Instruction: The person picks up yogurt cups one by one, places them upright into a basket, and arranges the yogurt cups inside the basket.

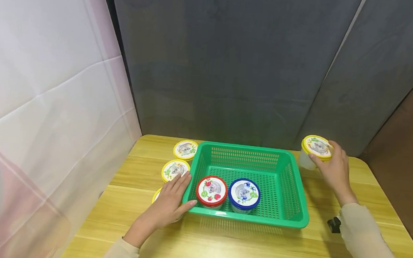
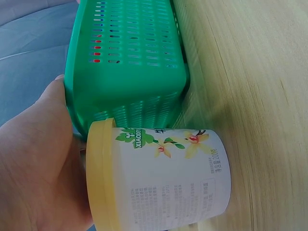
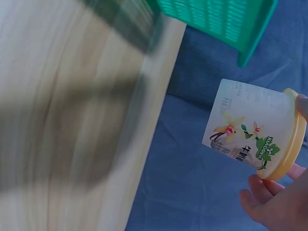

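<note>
The yellow-lidded vanilla tub (image 3: 250, 130) has a white body that narrows toward its base, printed with yellow flowers with reddish centres, dark pods, a green leaf emblem and black characters. Its lid has a white printed top and a yellow rim.

The right grip (image 1: 334, 169) is clamped on that lid: thumb and fingers press its rim, and the body hangs below the fingertips, off the wooden surface (image 1: 233, 248). The tub is beyond the hand, near the back right corner of the green basket (image 1: 250, 218).

The left grip (image 1: 168, 203) has its fingers extended and thumb apart, resting at the basket's left rim beside 3 more yellow-lidded tubs (image 1: 175, 170). A red-lidded tub (image 1: 211, 190) and a blue-lidded tub (image 1: 244, 194) stand upright inside.
</note>
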`<state>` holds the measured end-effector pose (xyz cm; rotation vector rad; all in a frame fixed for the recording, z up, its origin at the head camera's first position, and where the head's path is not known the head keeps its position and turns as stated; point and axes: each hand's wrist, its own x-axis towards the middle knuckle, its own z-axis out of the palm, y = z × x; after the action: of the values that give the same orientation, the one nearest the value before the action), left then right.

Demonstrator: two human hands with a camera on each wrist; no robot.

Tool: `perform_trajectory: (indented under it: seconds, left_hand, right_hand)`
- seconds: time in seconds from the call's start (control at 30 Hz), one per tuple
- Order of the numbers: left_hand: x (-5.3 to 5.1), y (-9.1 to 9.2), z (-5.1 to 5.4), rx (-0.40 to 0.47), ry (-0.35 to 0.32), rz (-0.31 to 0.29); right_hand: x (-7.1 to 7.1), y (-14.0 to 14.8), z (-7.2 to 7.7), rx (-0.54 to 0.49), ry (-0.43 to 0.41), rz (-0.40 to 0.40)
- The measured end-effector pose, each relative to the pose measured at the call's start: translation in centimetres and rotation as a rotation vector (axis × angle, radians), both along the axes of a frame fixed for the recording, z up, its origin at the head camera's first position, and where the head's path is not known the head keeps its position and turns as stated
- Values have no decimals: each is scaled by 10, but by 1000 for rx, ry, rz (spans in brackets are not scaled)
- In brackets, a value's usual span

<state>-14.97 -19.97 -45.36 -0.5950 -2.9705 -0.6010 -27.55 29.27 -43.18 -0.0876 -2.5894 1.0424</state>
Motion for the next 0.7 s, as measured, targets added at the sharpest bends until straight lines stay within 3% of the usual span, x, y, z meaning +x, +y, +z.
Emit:
perform_trajectory:
  seconds: [0.3, 0.7]
  left_hand:
    - [0, 0, 2, -7, 0, -6]
    - [0, -1, 1, -15, -2, -5]
  right_hand:
    - [6, -11, 21, -41, 18, 9]
    - [15, -38, 41, -86, 70, 107]
